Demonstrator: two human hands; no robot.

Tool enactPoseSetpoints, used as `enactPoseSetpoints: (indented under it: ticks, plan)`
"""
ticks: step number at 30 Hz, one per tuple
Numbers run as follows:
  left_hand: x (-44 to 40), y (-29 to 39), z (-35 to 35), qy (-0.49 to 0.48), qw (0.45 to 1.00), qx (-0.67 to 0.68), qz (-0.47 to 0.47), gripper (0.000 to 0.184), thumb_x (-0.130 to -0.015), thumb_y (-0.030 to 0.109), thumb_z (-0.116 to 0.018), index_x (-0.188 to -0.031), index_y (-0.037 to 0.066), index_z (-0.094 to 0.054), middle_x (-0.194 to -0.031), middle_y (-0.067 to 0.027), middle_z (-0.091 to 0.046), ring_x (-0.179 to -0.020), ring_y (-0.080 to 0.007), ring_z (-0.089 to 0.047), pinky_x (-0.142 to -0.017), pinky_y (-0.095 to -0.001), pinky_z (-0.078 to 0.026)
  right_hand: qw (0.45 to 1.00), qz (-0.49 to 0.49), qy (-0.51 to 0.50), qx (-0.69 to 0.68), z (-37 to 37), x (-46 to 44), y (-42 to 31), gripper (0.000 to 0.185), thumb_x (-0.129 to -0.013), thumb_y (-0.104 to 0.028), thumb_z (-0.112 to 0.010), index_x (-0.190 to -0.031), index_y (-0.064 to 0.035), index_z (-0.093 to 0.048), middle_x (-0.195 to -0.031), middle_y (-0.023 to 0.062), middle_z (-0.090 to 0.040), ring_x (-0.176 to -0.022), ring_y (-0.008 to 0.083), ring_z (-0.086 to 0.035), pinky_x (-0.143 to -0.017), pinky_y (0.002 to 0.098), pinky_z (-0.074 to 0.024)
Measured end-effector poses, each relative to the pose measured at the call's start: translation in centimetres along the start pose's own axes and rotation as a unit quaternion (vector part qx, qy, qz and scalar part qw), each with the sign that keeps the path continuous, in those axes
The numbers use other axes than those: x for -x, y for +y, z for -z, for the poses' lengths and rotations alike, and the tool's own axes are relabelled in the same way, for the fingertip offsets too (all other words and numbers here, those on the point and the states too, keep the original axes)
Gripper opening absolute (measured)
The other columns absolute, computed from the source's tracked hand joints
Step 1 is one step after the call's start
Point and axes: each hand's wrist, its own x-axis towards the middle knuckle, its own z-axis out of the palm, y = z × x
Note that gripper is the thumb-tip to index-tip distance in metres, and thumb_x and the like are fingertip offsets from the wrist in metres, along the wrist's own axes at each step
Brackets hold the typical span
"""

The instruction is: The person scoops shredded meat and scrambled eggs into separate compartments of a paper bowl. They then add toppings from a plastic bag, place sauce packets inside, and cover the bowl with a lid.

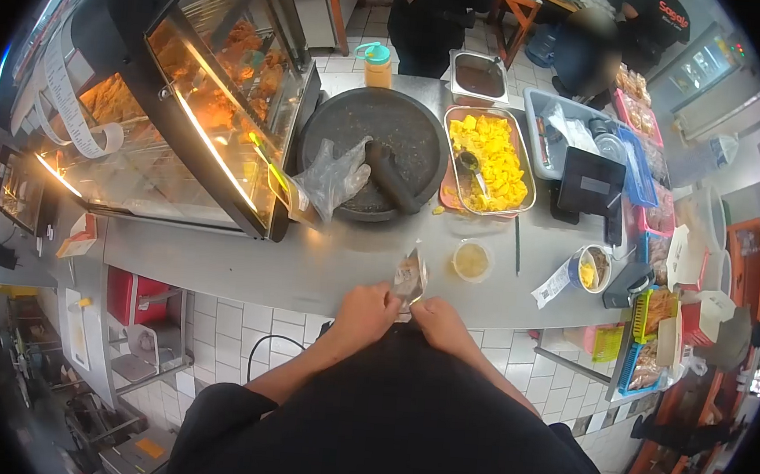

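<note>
Near the counter's front edge, my left hand (368,310) and my right hand (441,321) are closed on either side of a small shiny foil packet (409,279). The packet stands up between my fingers; whether its top is open I cannot tell. Just right of it sits a small round plastic tub (472,261) with something pale yellowish inside. Beyond my hands is a wide dark stone mortar (326,119) with a thick pestle (390,178) lying in it. A crumpled clear plastic bag or glove (335,181) hangs over the mortar's near left rim.
A lit glass food warmer (218,155) with fried pieces stands left. A metal tray (533,195) of yellow chunks holds a black-headed spoon (469,162). A paper bowl (603,259), a tablet (591,183) and a blue bin (534,107) are right. A person in black (425,29) stands across the counter.
</note>
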Motion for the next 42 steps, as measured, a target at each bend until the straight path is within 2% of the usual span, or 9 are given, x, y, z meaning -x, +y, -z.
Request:
enactPoseSetpoints:
  ticks: [9,14,18,22,27,31,36,39,42]
  plan:
    - [-1.6,0.5,3.2,0.105,0.992,0.067,-0.016,0.027,-0.091,0.019,-0.057,-0.080,-0.005,-0.060,-0.072,-0.0261,-0.060,-0.068,-0.0412,-0.061,-0.062,-0.0432,-0.047,0.968,0.027,-0.040,0.248,2.5,0.1,-0.9,0.017,-0.085,-0.016,-0.051,-0.079,-0.0011,-0.058,-0.078,0.0251,-0.061,-0.075,0.0451,-0.061,-0.066,0.0537,-0.0483]
    - [-1.2,0.4,3.3,0.106,0.986,0.131,-0.017,0.028,-0.092,0.018,-0.056,-0.080,-0.007,-0.058,-0.069,-0.0249,-0.058,-0.062,-0.0387,-0.058,-0.060,-0.0409,-0.046,0.969,-0.148,0.010,0.198,4.5,-1.3,-6.8,0.028,-0.090,-0.023,-0.054,-0.075,-0.0002,-0.061,-0.073,0.0234,-0.062,-0.073,0.0439,-0.061,-0.069,0.0516,-0.0472]
    - [-1.0,-0.1,2.9,0.072,0.980,0.185,0.028,0.029,-0.091,0.020,-0.059,-0.080,-0.006,-0.060,-0.073,-0.0268,-0.062,-0.070,-0.0431,-0.063,-0.064,-0.0454,-0.049,0.967,0.068,0.168,0.181,4.4,-7.1,-11.6,0.022,-0.090,-0.026,-0.058,-0.085,-0.0046,-0.061,-0.087,0.0167,-0.065,-0.079,0.0372,-0.062,-0.072,0.0460,-0.0479]
    - [-0.1,-0.2,3.2,0.080,0.985,0.151,0.010,0.031,-0.093,0.025,-0.060,-0.085,-0.005,-0.060,-0.074,-0.0255,-0.063,-0.071,-0.0423,-0.063,-0.066,-0.0456,-0.050,0.951,0.195,0.020,0.238,0.5,-18.8,-11.2,0.027,-0.084,-0.029,-0.066,-0.089,-0.0025,-0.060,-0.092,0.0164,-0.067,-0.086,0.0367,-0.066,-0.075,0.0453,-0.0517]
    - [0.8,-0.2,3.1,0.085,0.990,0.116,0.012,0.039,-0.095,0.036,-0.060,-0.087,-0.002,-0.060,-0.074,-0.0201,-0.063,-0.070,-0.0361,-0.061,-0.067,-0.0420,-0.048,0.897,0.153,-0.154,0.385,-3.4,-27.0,-9.0,0.033,-0.080,-0.029,-0.068,-0.095,0.0005,-0.070,-0.100,0.0209,-0.071,-0.089,0.0412,-0.068,-0.079,0.0475,-0.0546]
    - [1.3,-1.1,4.5,0.141,0.978,0.149,0.020,0.038,-0.096,0.035,-0.059,-0.088,-0.002,-0.060,-0.075,-0.0200,-0.063,-0.069,-0.0324,-0.062,-0.067,-0.0404,-0.048,0.896,0.136,-0.087,0.413,-6.0,-31.5,-3.4,0.035,-0.078,-0.030,-0.071,-0.096,-0.0006,-0.072,-0.097,0.0218,-0.071,-0.089,0.0400,-0.069,-0.077,0.0473,-0.0545]
    - [-0.6,-3.7,4.8,0.287,0.917,0.272,0.060,0.035,-0.099,0.037,-0.057,-0.097,0.002,-0.055,-0.074,-0.0082,-0.059,-0.066,-0.0166,-0.062,-0.057,-0.0320,-0.047,0.967,0.173,-0.077,0.172,2.1,-24.3,-9.8,0.023,-0.081,-0.025,-0.071,-0.082,-0.0020,-0.068,-0.082,0.0183,-0.069,-0.078,0.0360,-0.068,-0.070,0.0445,-0.0520]
    - [-1.9,-1.7,8.3,0.261,0.854,0.443,0.080,0.039,-0.099,0.037,-0.058,-0.098,-0.001,-0.051,-0.079,-0.0136,-0.062,-0.060,-0.0187,-0.062,-0.054,-0.0315,-0.046,0.974,0.172,-0.062,0.135,5.5,-17.8,-13.8,0.027,-0.082,-0.023,-0.072,-0.078,0.0007,-0.061,-0.073,0.0163,-0.066,-0.069,0.0323,-0.064,-0.065,0.0418,-0.0496]
    - [-2.6,0.7,11.0,0.180,0.909,0.376,-0.017,0.031,-0.101,0.036,-0.053,-0.097,0.005,-0.049,-0.075,-0.0050,-0.056,-0.051,-0.0111,-0.055,-0.041,-0.0241,-0.039,0.988,0.129,-0.045,0.068,6.9,-12.4,-16.0,0.027,-0.081,-0.021,-0.076,-0.079,0.0002,-0.059,-0.065,0.0104,-0.060,-0.060,0.0252,-0.060,-0.059,0.0368,-0.0470]
